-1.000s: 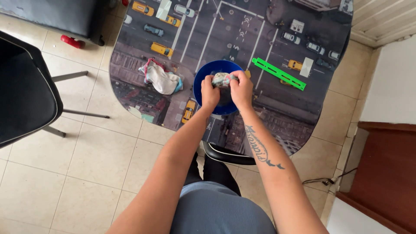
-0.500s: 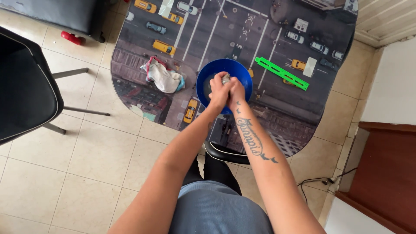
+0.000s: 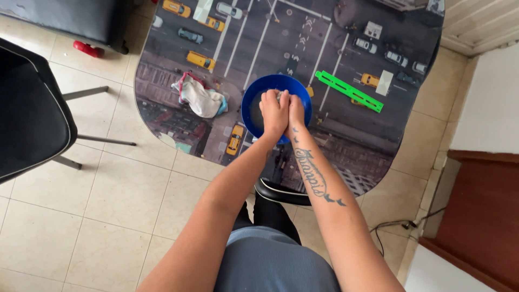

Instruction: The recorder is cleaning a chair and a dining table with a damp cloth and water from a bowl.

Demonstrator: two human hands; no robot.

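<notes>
A round blue basin stands on a table printed with an aerial street scene. Over the basin my left hand and my right hand are pressed together, closed around a small wet patterned cloth. Only a sliver of the cloth shows between my fingers. The basin's inside is mostly hidden by my hands.
A crumpled white, red and blue cloth lies left of the basin. A green plastic strip lies to its right. A black chair stands on the tiled floor at left; another chair seat is under my arms.
My hands were apart with the cloth stretched between them. They have come together and closed tightly on it over the basin.
</notes>
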